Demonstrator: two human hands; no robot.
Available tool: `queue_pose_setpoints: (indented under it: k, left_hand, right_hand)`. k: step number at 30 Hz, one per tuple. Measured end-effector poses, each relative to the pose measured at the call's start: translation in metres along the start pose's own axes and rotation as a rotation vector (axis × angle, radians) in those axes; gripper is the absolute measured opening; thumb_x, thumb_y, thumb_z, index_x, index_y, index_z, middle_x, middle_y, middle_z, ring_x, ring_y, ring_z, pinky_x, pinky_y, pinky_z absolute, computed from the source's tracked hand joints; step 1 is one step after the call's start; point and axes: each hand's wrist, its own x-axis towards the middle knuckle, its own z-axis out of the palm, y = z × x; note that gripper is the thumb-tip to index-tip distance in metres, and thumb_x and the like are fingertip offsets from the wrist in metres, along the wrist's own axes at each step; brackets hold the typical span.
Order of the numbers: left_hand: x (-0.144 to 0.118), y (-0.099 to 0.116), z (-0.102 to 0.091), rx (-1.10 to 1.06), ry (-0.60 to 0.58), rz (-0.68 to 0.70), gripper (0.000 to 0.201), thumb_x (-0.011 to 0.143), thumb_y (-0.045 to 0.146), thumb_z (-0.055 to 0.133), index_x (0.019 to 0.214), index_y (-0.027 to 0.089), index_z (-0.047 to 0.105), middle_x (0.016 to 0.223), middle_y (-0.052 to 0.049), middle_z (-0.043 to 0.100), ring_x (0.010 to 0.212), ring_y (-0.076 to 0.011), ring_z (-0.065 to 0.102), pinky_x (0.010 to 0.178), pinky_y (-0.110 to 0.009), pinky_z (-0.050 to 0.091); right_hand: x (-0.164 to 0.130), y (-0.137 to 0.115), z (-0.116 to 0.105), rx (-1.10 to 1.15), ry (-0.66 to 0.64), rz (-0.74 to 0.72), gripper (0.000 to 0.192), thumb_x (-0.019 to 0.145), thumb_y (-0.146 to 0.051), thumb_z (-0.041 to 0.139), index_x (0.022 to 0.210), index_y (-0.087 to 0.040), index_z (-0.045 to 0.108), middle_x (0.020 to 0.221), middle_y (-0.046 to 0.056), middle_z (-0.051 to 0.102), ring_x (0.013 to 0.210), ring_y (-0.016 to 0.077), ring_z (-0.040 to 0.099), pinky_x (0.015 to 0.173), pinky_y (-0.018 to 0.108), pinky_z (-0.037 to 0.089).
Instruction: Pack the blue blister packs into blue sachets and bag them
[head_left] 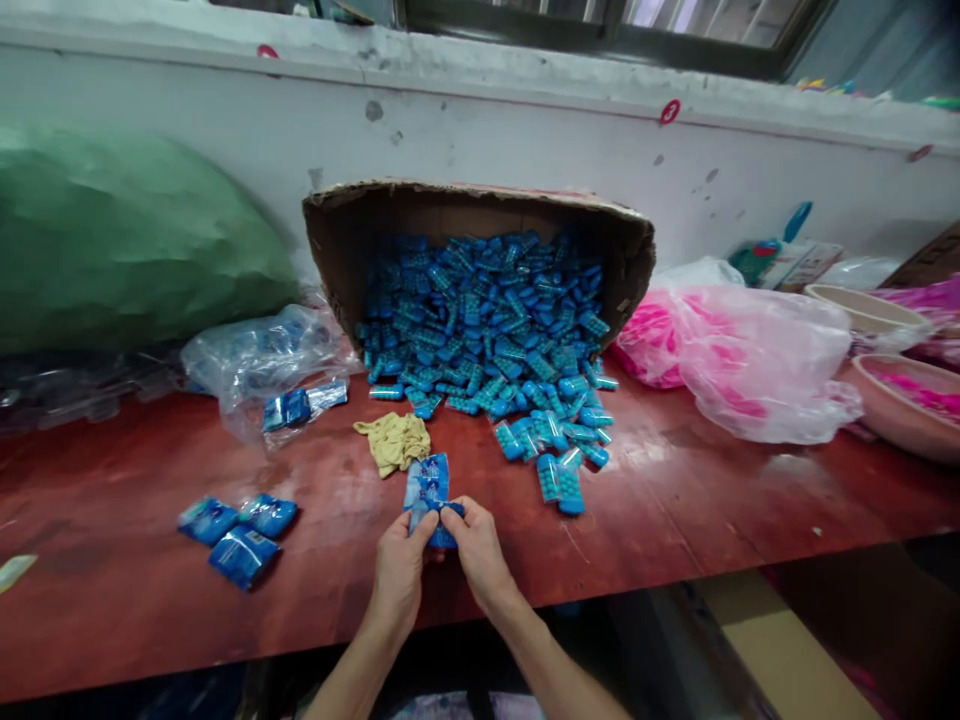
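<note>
Red-brown and worn, the workbench (pixel 712 500) runs along a stained white wall, with a big green sack (pixel 127 235) slumped at the far left. At the back, a cardboard box (pixel 480 205) lies tipped on its side so its blue plastic pieces (pixel 487 320) spill toward me within easy reach. Right of it sits a clear bag of pink pieces (pixel 739 355); left of it, a crumpled clear bag (pixel 259 360). A yellow cloth (pixel 394 440) lies just beyond my hands. 3 filled blue packets (pixel 240 535) rest apart at my left, out of the way. Near the front edge, my left hand (pixel 401 570) and right hand (pixel 476 555) both pinch the lower end of a small clear packet (pixel 427 485) of blue pieces, fingers closed on it. Bare wood stays open on either side.
</note>
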Motion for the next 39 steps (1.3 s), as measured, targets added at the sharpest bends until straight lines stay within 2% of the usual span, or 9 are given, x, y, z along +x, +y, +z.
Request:
queue_pose_setpoints:
  k: [4,10,14,18,24,27,31,34,39]
  left_hand:
    - [0.001,-0.003,0.002,-0.064,0.026,-0.009,0.031,0.053,0.036,0.072,0.065,0.013,0.055,0.045,0.005,0.053,0.036,-0.0062,0.044,0.036,-0.018,0.035]
    - [0.004,0.005,-0.002,-0.094,-0.09,-0.161,0.032,0.052,0.037,0.072,0.058,0.015,0.051,0.039,0.008,0.044,0.033,-0.0068,0.043,0.032,-0.018,0.034]
    - [0.005,0.003,-0.009,0.042,-0.082,-0.069,0.03,0.059,0.04,0.067,0.057,0.015,0.051,0.039,0.006,0.046,0.034,-0.008,0.045,0.033,-0.019,0.034]
    - [0.008,0.002,-0.011,0.162,-0.079,0.032,0.028,0.059,0.039,0.068,0.063,0.014,0.056,0.045,0.003,0.056,0.039,-0.0097,0.05,0.04,-0.021,0.04]
    - [0.007,0.011,-0.013,-0.038,-0.169,-0.199,0.03,0.054,0.036,0.072,0.058,0.015,0.051,0.04,0.006,0.047,0.037,-0.0077,0.046,0.036,-0.018,0.035]
    - [0.006,0.011,-0.016,-0.006,-0.151,-0.155,0.031,0.055,0.037,0.072,0.056,0.015,0.05,0.037,0.008,0.041,0.035,-0.0073,0.044,0.035,-0.018,0.033]
    - [0.008,0.009,-0.015,0.103,-0.2,-0.081,0.028,0.059,0.039,0.068,0.059,0.014,0.054,0.043,0.003,0.052,0.039,-0.0091,0.05,0.039,-0.019,0.036]
    - [0.011,0.011,-0.015,0.102,-0.211,-0.111,0.026,0.058,0.034,0.069,0.056,0.015,0.052,0.042,0.003,0.053,0.039,-0.0089,0.05,0.039,-0.019,0.035]
    - [0.01,0.016,-0.017,0.027,-0.199,-0.162,0.03,0.058,0.039,0.069,0.057,0.015,0.051,0.041,0.005,0.048,0.039,-0.0085,0.048,0.039,-0.02,0.035]
  right_hand:
    - [-0.001,0.007,0.009,0.006,0.036,0.036,0.025,0.074,-0.04,0.054,0.065,-0.017,0.049,0.053,-0.005,0.047,0.042,0.0068,0.04,0.036,0.017,0.035]
    - [-0.001,0.002,0.008,-0.066,0.006,0.013,0.029,0.076,-0.042,0.051,0.063,-0.017,0.048,0.048,-0.005,0.047,0.037,0.0072,0.041,0.034,0.018,0.034]
    - [-0.001,-0.005,0.003,0.014,-0.096,0.047,0.024,0.071,-0.04,0.058,0.066,-0.018,0.048,0.046,-0.007,0.046,0.037,0.0081,0.042,0.038,0.02,0.037]
    - [-0.001,-0.001,0.004,-0.005,-0.055,0.028,0.03,0.073,-0.044,0.056,0.06,-0.018,0.047,0.047,-0.006,0.045,0.041,0.0079,0.042,0.04,0.019,0.035]
    - [0.001,0.001,0.0,-0.064,-0.08,0.007,0.026,0.075,-0.041,0.053,0.064,-0.018,0.049,0.05,-0.005,0.049,0.044,0.009,0.043,0.043,0.02,0.035]
    - [0.003,-0.002,-0.005,-0.131,-0.103,-0.022,0.022,0.071,-0.036,0.059,0.063,-0.017,0.052,0.053,-0.005,0.05,0.048,0.0086,0.043,0.047,0.02,0.035]
    - [0.005,0.0,-0.006,-0.118,-0.075,-0.002,0.031,0.077,-0.043,0.05,0.06,-0.017,0.047,0.049,-0.005,0.045,0.045,0.0086,0.04,0.045,0.02,0.032]
    - [0.006,0.001,-0.006,-0.126,-0.04,-0.029,0.031,0.079,-0.043,0.047,0.061,-0.018,0.046,0.051,-0.005,0.044,0.047,0.0086,0.038,0.046,0.02,0.032]
    - [0.009,-0.005,-0.01,-0.188,-0.105,-0.058,0.017,0.073,-0.03,0.056,0.063,-0.017,0.049,0.056,-0.005,0.047,0.052,0.009,0.041,0.051,0.02,0.034]
